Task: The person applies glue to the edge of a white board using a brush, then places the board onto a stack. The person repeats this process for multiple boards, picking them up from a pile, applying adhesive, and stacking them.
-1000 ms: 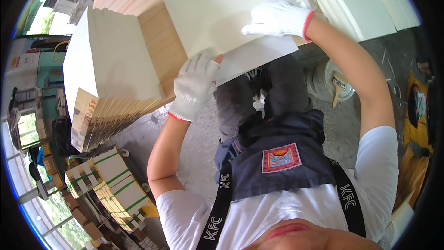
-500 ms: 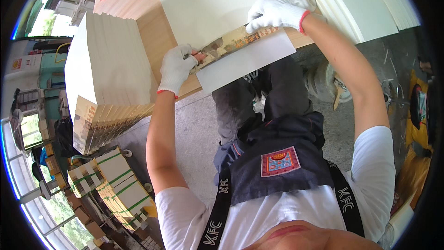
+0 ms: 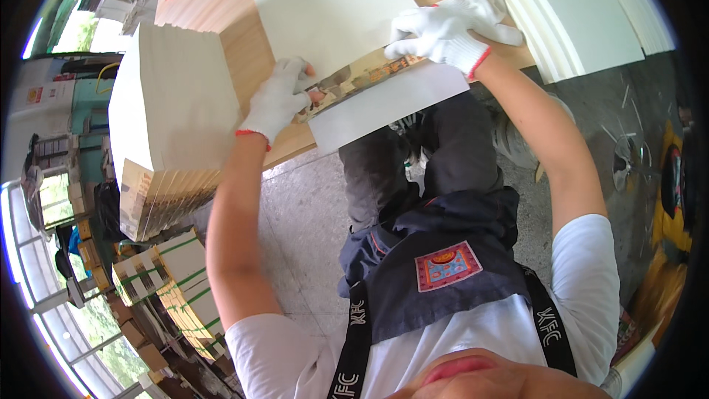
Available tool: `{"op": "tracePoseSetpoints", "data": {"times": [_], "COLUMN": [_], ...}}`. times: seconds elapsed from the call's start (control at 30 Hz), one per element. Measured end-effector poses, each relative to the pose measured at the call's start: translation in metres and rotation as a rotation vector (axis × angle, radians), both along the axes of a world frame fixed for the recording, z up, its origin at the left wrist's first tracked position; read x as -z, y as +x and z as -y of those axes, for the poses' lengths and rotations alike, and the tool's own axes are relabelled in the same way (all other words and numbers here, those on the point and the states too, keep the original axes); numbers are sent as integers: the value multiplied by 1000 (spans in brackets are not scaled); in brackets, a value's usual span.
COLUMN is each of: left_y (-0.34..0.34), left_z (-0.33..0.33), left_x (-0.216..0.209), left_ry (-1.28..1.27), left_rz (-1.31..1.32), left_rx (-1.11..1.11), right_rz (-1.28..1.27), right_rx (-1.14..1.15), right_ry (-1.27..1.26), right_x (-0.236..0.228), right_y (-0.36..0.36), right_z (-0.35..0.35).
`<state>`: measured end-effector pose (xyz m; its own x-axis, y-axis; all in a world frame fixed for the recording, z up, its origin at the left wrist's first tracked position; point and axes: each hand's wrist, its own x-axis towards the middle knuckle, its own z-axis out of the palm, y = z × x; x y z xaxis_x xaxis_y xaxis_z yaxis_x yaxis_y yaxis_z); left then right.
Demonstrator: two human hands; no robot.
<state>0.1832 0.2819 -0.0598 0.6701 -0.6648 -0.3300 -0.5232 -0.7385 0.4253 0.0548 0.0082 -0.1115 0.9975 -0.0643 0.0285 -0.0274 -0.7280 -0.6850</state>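
Leftmost, a white stack (image 3: 185, 96) stands on your counter (image 3: 247, 52). Your left hand (image 3: 277, 103), fingers part-curled, touches the printed strip (image 3: 354, 83) across the white sheet; your right hand (image 3: 436, 38), fingers parted, meets its far end. Whether either grip pinches, I can't tell.

A paper-goods workshop, judging by its tall paper stack (image 3: 177, 96), strapped bundles (image 3: 188, 299) and grey floor (image 3: 295, 229).
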Motion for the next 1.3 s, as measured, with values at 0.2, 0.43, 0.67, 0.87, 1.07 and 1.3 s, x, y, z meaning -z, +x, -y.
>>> {"op": "tracePoseSetpoints", "data": {"times": [0.2,0.43,0.67,0.87,1.07,1.3], "left_y": [16,13,17,33,23,19], "left_z": [43,107,110,97,105,116], "left_x": [-26,-29,-29,-15,-27,-26], "left_ry": [279,633,615,448,518,650], "left_rz": [353,316,294,279,313,82], "left_rx": [605,1091,1119,1174,1188,887], "right_rz": [94,392,125,374,567,510], "right_rx": [-11,70,846,275,-365,-406], "right_ry": [-92,-360,-820,436,-657,-596], "right_x": [4,14,28,-74,-11,9], "right_y": [1,-9,-29,-58,-46,3], "right_z": [-2,2,44,38,20,-97]}}
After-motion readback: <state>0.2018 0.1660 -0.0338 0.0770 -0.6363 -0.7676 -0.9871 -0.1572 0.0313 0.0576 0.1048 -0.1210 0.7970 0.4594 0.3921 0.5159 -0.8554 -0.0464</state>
